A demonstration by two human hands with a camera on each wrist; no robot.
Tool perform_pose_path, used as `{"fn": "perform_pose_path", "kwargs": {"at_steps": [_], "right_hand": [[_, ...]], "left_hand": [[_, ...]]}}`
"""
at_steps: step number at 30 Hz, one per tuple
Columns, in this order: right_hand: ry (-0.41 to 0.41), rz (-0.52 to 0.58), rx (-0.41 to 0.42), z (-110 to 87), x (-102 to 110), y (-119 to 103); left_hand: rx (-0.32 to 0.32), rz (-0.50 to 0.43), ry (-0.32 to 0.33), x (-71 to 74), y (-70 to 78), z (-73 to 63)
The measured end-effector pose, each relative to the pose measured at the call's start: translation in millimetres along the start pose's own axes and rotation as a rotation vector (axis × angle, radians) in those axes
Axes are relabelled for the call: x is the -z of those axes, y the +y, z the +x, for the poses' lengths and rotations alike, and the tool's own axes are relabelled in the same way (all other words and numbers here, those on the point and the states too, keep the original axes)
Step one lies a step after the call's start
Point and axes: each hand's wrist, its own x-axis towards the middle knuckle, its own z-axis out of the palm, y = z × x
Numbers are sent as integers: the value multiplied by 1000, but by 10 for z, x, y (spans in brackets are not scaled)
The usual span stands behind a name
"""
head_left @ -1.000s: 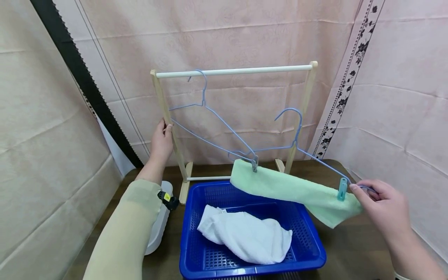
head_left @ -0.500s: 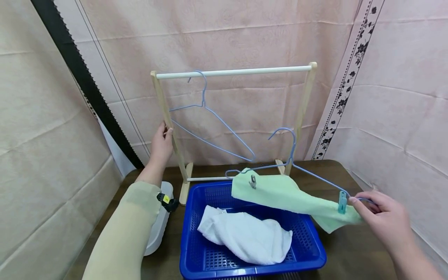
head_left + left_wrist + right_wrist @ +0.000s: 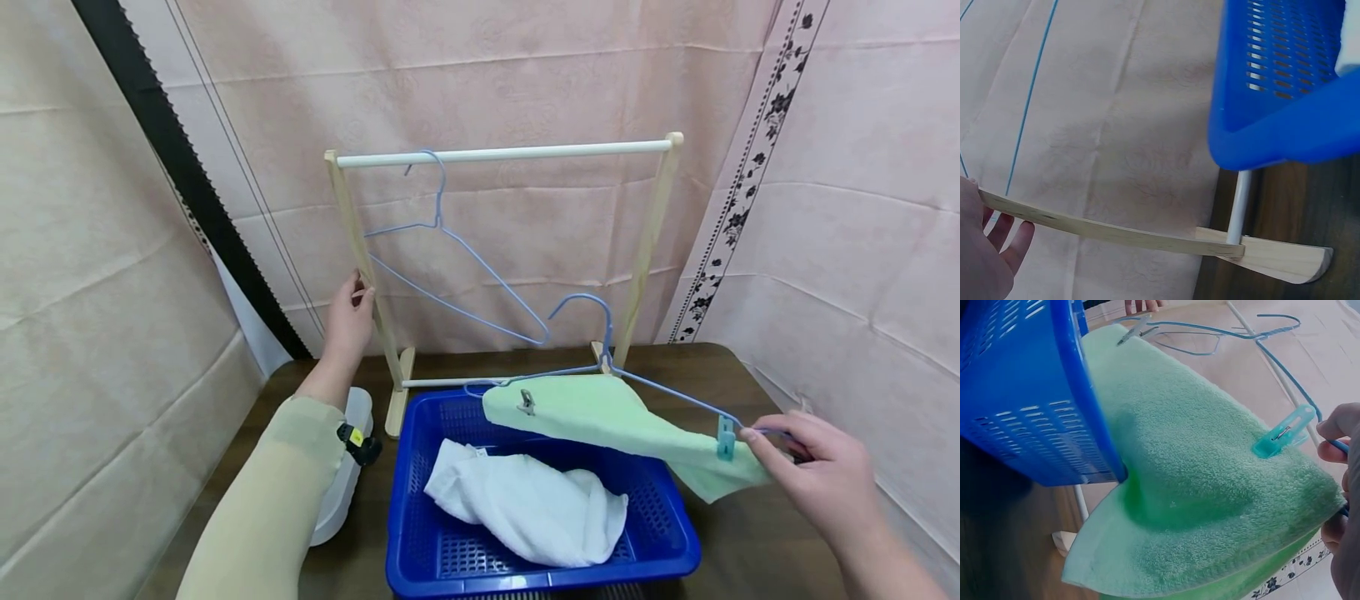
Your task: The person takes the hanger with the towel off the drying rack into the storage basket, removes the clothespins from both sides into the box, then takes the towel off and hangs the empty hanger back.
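A rack (image 3: 652, 227) stands toward the back of the tabletop (image 3: 765, 550), with a curtain (image 3: 525, 83) behind it. One hanger (image 3: 494, 273) hangs from the left part of its top bar (image 3: 555, 152). Before the rack is a basket (image 3: 401, 483) with a cloth (image 3: 536, 504) in it; left of the basket lies a container (image 3: 345, 475). A second hanger (image 3: 607, 337) is at the right, below the top bar, with a towel (image 3: 585, 417) on it, over the basket's back right. A clip (image 3: 527, 402) is on the towel's left part, a peg (image 3: 725, 437) on its right. The left-hand fingers (image 3: 1019, 247) are at the rack's left post (image 3: 347, 212), the right-hand fingers (image 3: 810, 429) at the second hanger's right end.
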Motion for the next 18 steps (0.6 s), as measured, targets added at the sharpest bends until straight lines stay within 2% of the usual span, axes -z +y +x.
{"fn": "perform_pose_path", "kwargs": {"at_steps": [9, 18], "right_hand": [[30, 29, 16, 166, -41, -136], [53, 79, 68, 328, -164, -165]], "left_hand": [[6, -28, 2, -1, -64, -32], [33, -122, -1, 32, -115, -87]]}}
